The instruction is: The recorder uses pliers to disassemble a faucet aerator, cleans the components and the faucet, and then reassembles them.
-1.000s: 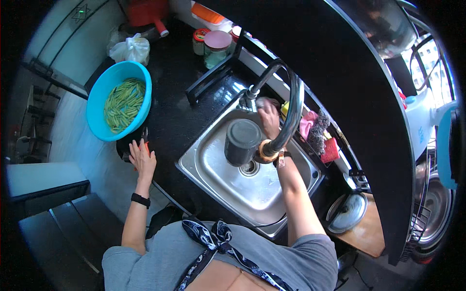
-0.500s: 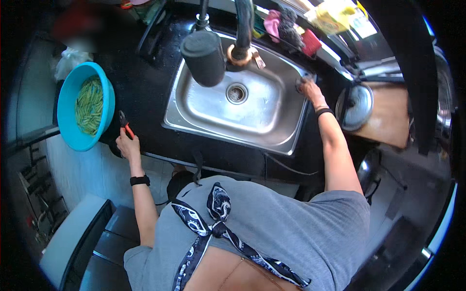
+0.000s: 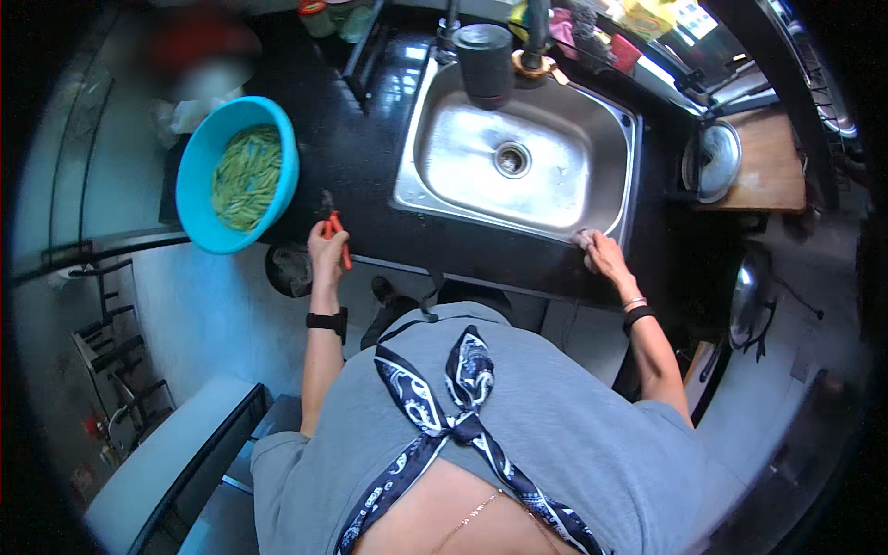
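My left hand [image 3: 326, 252] is closed around a red-handled hand tool [image 3: 334, 224] with dark jaws, either pliers or shears. It is over the counter's front edge, just right of a turquoise tub [image 3: 191, 199]. Inside the tub lies a heap of green, bean-like pods [image 3: 248, 180]. At the near right corner of the steel sink [image 3: 555, 171], my right hand [image 3: 608, 259] has its fingers closed round a small greyish thing [image 3: 583, 239] against the rim. The fingers cover much of it, so its kind cannot be made out. Only the drain shows in the sink's basin.
A dark cylinder [image 3: 485, 69] hangs by the tap over the sink's far side. To the right, a round metal lid [image 3: 719, 162] rests by a wooden board [image 3: 768, 162]. Below the counter stands a dark round bin [image 3: 289, 270]. Cloths [image 3: 592, 42] hang behind the sink.
My right hand has moved from the sink's right rim to its near right corner. The left hand still grips the red-handled tool. The whole view has shifted, so the counter appears farther right.
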A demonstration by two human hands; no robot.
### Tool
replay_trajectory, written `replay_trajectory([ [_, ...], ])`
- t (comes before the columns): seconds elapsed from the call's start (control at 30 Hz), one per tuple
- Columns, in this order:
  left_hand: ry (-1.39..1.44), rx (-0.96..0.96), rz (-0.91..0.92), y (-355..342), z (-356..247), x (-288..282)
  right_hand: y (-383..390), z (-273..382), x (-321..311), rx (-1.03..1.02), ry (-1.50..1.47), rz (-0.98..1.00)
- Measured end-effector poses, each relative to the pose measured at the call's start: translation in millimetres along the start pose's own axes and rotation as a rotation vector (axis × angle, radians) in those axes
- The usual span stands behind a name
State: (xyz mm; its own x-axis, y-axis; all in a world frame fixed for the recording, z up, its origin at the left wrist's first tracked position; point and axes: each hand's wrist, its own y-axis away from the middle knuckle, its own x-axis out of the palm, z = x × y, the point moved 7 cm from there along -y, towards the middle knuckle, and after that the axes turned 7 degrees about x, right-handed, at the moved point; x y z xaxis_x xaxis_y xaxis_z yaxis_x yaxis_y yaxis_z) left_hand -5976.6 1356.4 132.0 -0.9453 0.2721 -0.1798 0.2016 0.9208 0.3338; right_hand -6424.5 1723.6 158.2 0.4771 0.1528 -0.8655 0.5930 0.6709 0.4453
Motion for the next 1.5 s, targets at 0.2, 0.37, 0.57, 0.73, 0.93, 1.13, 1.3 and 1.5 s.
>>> replay_trajectory([
  [0.2, 0.178, -0.095, 0.089, 22, 4, -7, -31, 202, 47, -0.359, -0.176, -0.050],
  [0.37, 0.365, -0.053, 0.206, 34, -16, -13, -46, 345, 73, -0.690, -0.171, -0.229],
  [0.57, 0.386, -0.030, 0.209, 52, -36, -23, -101, 392, 60, -0.477, -0.627, 0.083],
  [0.73, 0.420, -0.102, 0.209, 59, -38, -23, -213, 366, -20, -0.385, -0.627, -0.602],
  [0.93, 0.368, -0.105, 0.180, 55, -31, -25, -326, 404, -36, -0.413, -0.372, -0.355],
  [1.13, 0.349, -0.114, 0.189, 56, -26, -24, -316, 419, -3, -0.266, -0.247, -0.506],
  [1.3, 0.376, -0.079, 0.188, 49, -38, -30, -182, 434, 62, -0.566, -0.041, -0.622],
  [1.5, 0.358, -0.003, 0.167, 45, -34, -49, -74, 449, 73, -0.725, -0.108, -0.177],
])
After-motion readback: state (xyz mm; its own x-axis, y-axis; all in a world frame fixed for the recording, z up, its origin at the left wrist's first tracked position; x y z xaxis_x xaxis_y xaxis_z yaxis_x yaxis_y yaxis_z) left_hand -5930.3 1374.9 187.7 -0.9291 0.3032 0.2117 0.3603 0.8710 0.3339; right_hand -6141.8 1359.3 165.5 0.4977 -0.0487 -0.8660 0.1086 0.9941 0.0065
